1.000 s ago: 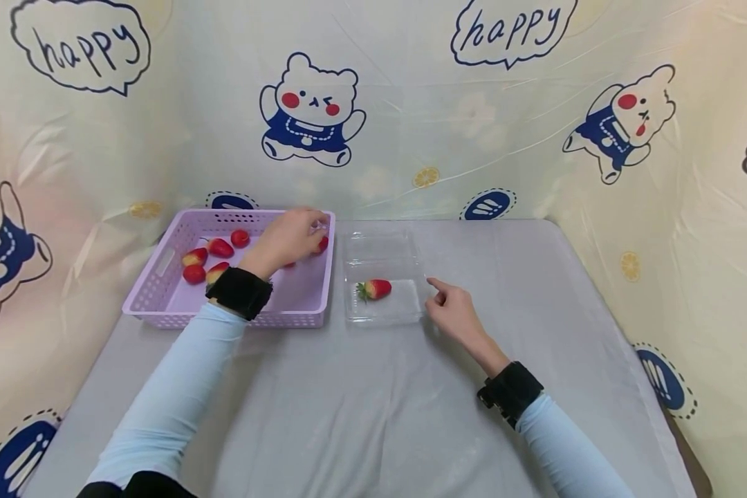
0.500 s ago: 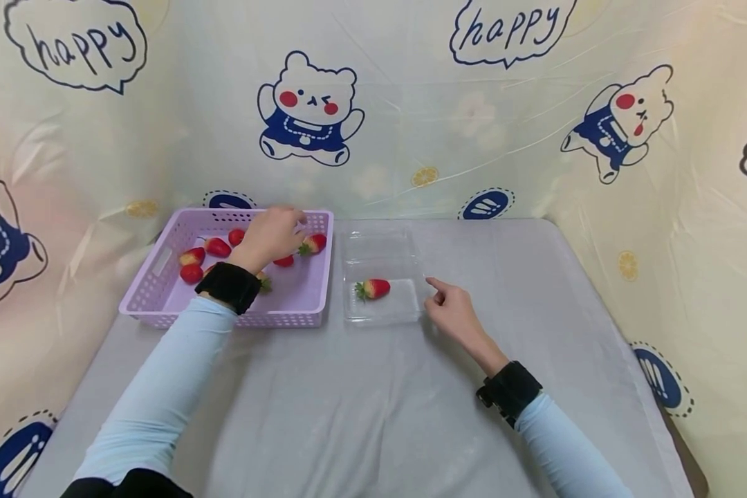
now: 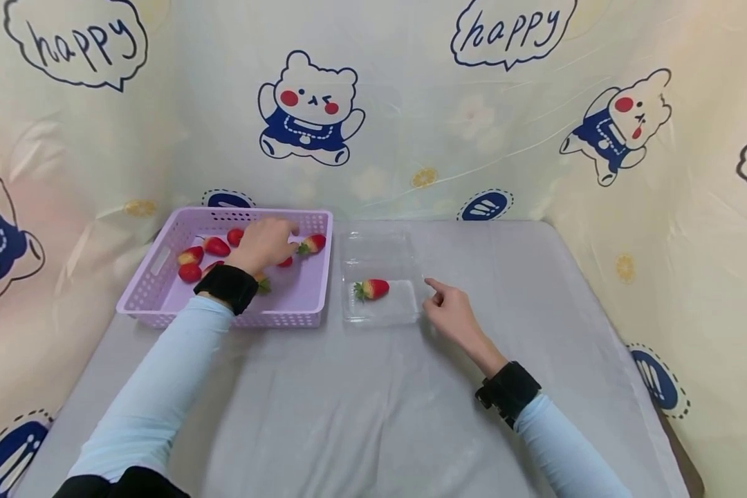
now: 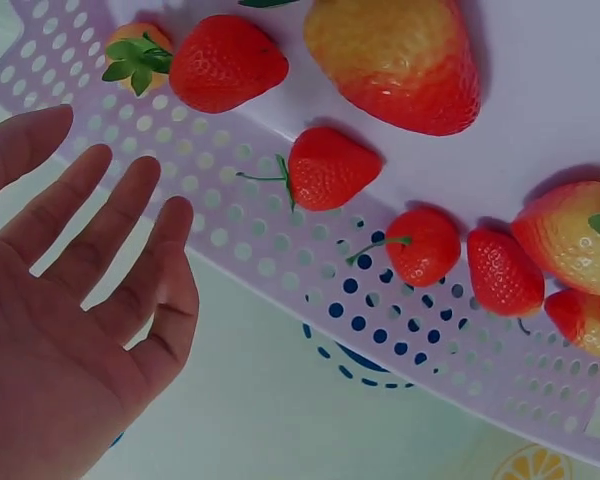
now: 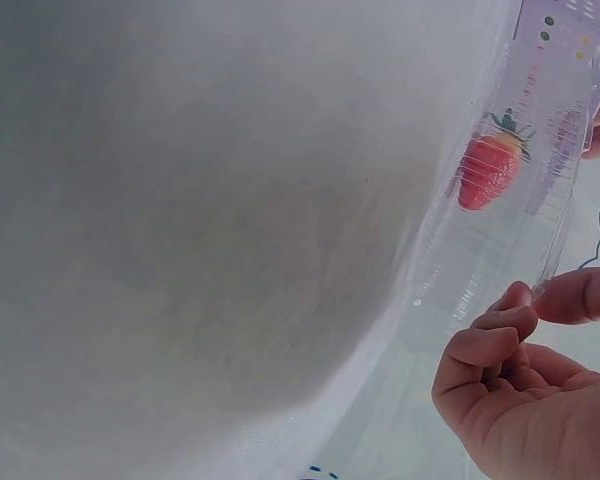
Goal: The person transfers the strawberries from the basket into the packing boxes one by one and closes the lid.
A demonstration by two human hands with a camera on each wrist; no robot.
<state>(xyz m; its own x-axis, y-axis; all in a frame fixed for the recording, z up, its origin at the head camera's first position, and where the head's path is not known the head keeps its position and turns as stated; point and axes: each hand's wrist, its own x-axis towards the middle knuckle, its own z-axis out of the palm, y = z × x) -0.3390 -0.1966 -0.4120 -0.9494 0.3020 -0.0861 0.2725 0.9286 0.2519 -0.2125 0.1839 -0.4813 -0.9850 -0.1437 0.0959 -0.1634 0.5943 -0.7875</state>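
My left hand (image 3: 263,243) is over the lilac basket (image 3: 286,319), and its fingers are spread and loosely bent in the left wrist view, holding nothing. Red strawberries lie in the basket, among them a small one with a thin stem (image 4: 332,168), a big yellow-red one (image 4: 400,65) and one by the right wall (image 3: 313,243). To the right stands a clear plastic box (image 3: 382,319) with its lid laid back; a single strawberry (image 3: 372,289) with green leaves lies inside. At the box's right edge, my right hand (image 3: 453,312) pinches the rim between thumb and fingers.
A grey cloth (image 3: 348,408) covers the table. Behind and beside it hangs a pale curtain (image 3: 404,124) printed with bears and lettering. The basket's perforated walls stand higher than the fruit, close to the box's left side.
My left hand has moved left from the strawberry by the basket's right wall, which now shows uncovered, and then slightly lower. The right hand stays at the box.
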